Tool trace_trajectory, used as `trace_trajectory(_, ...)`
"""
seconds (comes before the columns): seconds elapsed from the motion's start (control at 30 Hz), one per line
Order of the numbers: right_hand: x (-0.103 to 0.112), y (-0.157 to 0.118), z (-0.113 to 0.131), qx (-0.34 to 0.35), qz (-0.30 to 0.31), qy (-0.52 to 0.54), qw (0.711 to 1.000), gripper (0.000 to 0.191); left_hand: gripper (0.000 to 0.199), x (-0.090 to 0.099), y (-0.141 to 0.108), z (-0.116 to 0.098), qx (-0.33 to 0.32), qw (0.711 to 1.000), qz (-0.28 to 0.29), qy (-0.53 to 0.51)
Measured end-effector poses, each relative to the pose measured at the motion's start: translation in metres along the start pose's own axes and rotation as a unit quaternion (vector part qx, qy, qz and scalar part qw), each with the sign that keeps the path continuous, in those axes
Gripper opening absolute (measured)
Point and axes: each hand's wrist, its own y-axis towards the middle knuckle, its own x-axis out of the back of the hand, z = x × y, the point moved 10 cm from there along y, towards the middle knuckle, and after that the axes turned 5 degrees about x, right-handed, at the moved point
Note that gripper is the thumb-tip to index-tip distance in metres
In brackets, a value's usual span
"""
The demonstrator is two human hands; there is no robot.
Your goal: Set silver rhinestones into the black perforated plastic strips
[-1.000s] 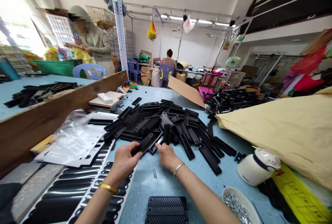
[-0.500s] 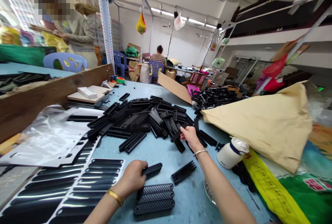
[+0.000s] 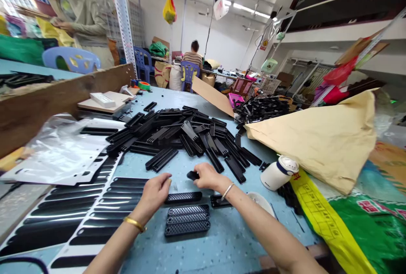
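Observation:
My right hand (image 3: 207, 177) pinches a dark slotted plastic strip (image 3: 192, 175) by one end, above the table; the rest of the strip is hidden by the fingers. My left hand (image 3: 155, 190) is curled, thumb and forefinger close together, beside the left end of a black plastic strip with a lattice face (image 3: 185, 198). Whether it touches that strip or holds something small, I cannot make out. Just below lie several lattice-faced strips (image 3: 187, 220) side by side in a block. Another black strip (image 3: 220, 201) lies partly behind my right wrist.
A large heap of black strips (image 3: 171, 132) spreads beyond my hands. To the right stand a white bottle (image 3: 275, 174), a small dish (image 3: 260, 202) and brown paper (image 3: 311, 138). Sheets with black pieces (image 3: 85, 206) and a clear plastic bag (image 3: 60, 143) lie left. Two people are farther off.
My right hand has come from the heap toward my left hand, bringing a strip. The lattice-faced strip in my left hand now lies level behind the block, and that hand has moved slightly up and left.

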Motion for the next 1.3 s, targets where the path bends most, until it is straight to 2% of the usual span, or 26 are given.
trace_trajectory(0.07,-0.023,0.008,0.024,0.037,0.037,0.0,0.999,0.021,0.053,0.004,-0.006,0.012,0.024,0.996,-0.034,-0.076)
trace_trajectory(0.13,-0.041,0.013,0.044,0.067,0.06,0.004,0.996,0.023,0.064,-0.003,-0.014,0.022,0.039,0.988,-0.047,-0.144)
trace_trajectory(0.23,-0.05,0.012,0.057,0.085,0.071,0.004,0.994,0.02,0.067,-0.017,-0.023,0.031,0.052,0.978,-0.056,-0.195)
trace_trajectory(0.33,-0.031,0.004,0.036,0.062,0.044,-0.017,0.997,0.027,0.055,-0.023,-0.026,0.031,0.058,0.979,-0.05,-0.191)
trace_trajectory(0.4,-0.008,-0.01,0.009,0.035,0.024,-0.043,0.998,0.032,0.047,-0.024,-0.025,0.027,0.06,0.982,-0.037,-0.173)
trace_trajectory(0.47,0.007,-0.033,-0.018,0.013,0.029,-0.07,0.997,0.034,0.044,-0.022,-0.023,0.023,0.062,0.986,-0.031,-0.154)
trace_trajectory(0.53,0.01,-0.061,-0.038,0.002,0.06,-0.093,0.994,0.032,0.047,-0.02,-0.021,0.021,0.063,0.987,-0.038,-0.14)
trace_trajectory(0.63,0.002,-0.094,-0.05,0.006,0.083,-0.118,0.99,0.027,0.055,-0.021,-0.018,0.02,0.061,0.988,-0.051,-0.131)
trace_trajectory(0.73,0.003,-0.093,-0.061,-0.009,0.058,-0.126,0.99,0.023,0.052,-0.026,-0.016,0.019,0.05,0.992,-0.043,-0.108)
trace_trajectory(0.8,0.023,-0.073,-0.077,-0.044,0.017,-0.126,0.991,0.016,0.048,-0.028,-0.017,0.018,0.037,0.996,-0.033,-0.079)
trace_trajectory(0.93,0.095,-0.014,-0.107,-0.111,-0.112,-0.11,0.981,0.019,0.045,-0.028,-0.019,0.017,0.014,0.998,-0.04,-0.053)
trace_trajectory(1.0,0.124,0.01,-0.108,-0.116,-0.171,-0.085,0.975,0.02,0.044,-0.028,-0.019,0.014,0.001,0.998,-0.043,-0.052)
trace_trajectory(1.07,0.136,0.021,-0.1,-0.105,-0.221,-0.051,0.968,0.023,0.044,-0.027,-0.019,0.012,-0.001,0.997,-0.043,-0.06)
trace_trajectory(1.1,0.133,0.021,-0.094,-0.095,-0.238,-0.029,0.966,0.024,0.045,-0.026,-0.02,0.012,0.004,0.996,-0.047,-0.071)
trace_trajectory(1.17,0.109,0.011,-0.08,-0.072,-0.248,0.025,0.966,0.025,0.049,-0.022,-0.022,0.014,0.023,0.993,-0.063,-0.099)
trace_trajectory(1.23,0.069,-0.013,-0.068,-0.059,-0.237,0.089,0.966,0.033,0.055,-0.022,-0.026,0.015,0.036,0.99,-0.064,-0.12)
trace_trajectory(1.3,0.028,-0.044,-0.057,-0.058,-0.225,0.15,0.961,0.045,0.056,-0.028,-0.029,0.015,0.041,0.99,-0.042,-0.131)
